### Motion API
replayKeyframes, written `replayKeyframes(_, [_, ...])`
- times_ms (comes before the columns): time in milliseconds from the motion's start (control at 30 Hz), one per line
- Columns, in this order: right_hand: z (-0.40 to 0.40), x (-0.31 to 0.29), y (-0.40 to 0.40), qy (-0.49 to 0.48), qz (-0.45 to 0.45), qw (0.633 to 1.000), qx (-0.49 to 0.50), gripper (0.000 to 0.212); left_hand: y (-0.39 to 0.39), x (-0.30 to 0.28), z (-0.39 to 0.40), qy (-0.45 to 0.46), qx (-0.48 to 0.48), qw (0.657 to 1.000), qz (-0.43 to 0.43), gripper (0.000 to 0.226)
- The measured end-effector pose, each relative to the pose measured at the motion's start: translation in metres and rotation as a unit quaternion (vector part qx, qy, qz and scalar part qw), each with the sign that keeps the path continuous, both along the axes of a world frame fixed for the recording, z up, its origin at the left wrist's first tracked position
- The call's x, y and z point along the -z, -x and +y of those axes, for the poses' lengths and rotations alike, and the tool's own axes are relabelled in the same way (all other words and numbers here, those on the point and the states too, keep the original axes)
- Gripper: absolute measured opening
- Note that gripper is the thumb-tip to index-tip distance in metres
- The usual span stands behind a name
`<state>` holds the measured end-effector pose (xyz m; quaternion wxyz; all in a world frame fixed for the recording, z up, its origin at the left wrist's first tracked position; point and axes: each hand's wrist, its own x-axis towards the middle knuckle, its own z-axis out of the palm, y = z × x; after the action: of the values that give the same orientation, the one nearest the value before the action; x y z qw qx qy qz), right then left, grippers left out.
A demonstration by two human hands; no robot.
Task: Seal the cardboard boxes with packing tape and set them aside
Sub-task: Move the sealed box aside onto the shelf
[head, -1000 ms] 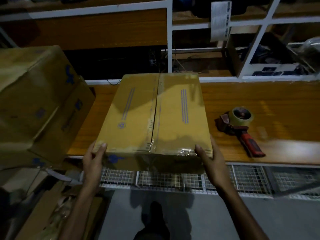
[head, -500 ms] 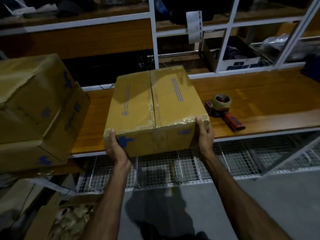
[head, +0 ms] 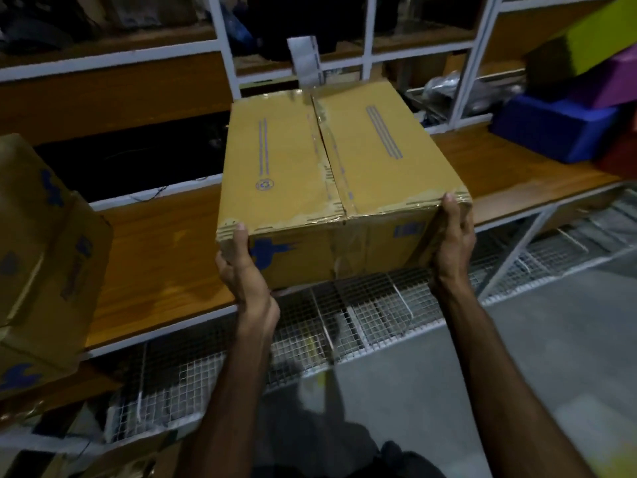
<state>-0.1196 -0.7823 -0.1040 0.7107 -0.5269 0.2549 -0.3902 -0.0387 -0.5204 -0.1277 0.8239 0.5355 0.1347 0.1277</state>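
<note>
Cardboard fills the left edge of the frame: a stack of sealed boxes [head: 41, 257] leans there, its near corner hanging over the wooden bench top [head: 165, 257], and that is probably where finished ones go. Bare bench lies between that stack and the sealed box [head: 327, 174] held at frame centre, so a slide or carry leftward has room, though the stack's tilt means little margin for a nudge.

At the box's lower left corner the left hand [head: 241, 267] grips, thumb up on the top edge, fingers hidden under or behind the corner. Clear tape runs along the centre seam and wraps the near edge; it looks glossy and probably slick, so bare board at the corners is the safer hold. Walls look stiff, with no sag under the grip, and the box tilts freely in two hands, suggesting modest weight, though the contents are unseen.

The right hand [head: 453, 239] clamps the lower right corner, fingers flat along the side and one fingertip over the top edge. Its near half overhangs the bench edge above the wire mesh shelf [head: 362, 305]. Right of it, blue and purple blocks [head: 558, 125] crowd the bench; shelving uprights stand close behind.
</note>
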Motion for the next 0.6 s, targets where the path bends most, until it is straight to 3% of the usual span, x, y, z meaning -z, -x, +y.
replayKeyframes(133, [-0.057,0.009,0.01,-0.011,0.012,0.999,0.04,0.096,-0.006,-0.012,-0.063,0.008,0.046,0.999,0.025,0.091])
replayKeyframes(233, [-0.111,0.016,0.013,-0.006,0.028,0.997,0.069,0.103,-0.011,-0.018,-0.117,0.023,0.077,0.996,0.043,0.113])
replayKeyframes(333, [-0.175,0.026,0.008,-0.016,0.038,0.995,0.088,0.103,-0.027,-0.016,-0.18,0.024,0.107,0.993,0.044,0.106])
replayKeyframes(467, [-0.264,0.031,-0.003,-0.009,0.063,0.991,0.117,0.113,-0.041,-0.021,-0.272,-0.014,0.131,0.989,0.072,0.071])
replayKeyframes(600, [-0.36,0.038,-0.021,0.001,0.081,0.989,0.123,0.118,-0.05,-0.029,-0.364,-0.047,0.128,0.985,0.107,0.062])
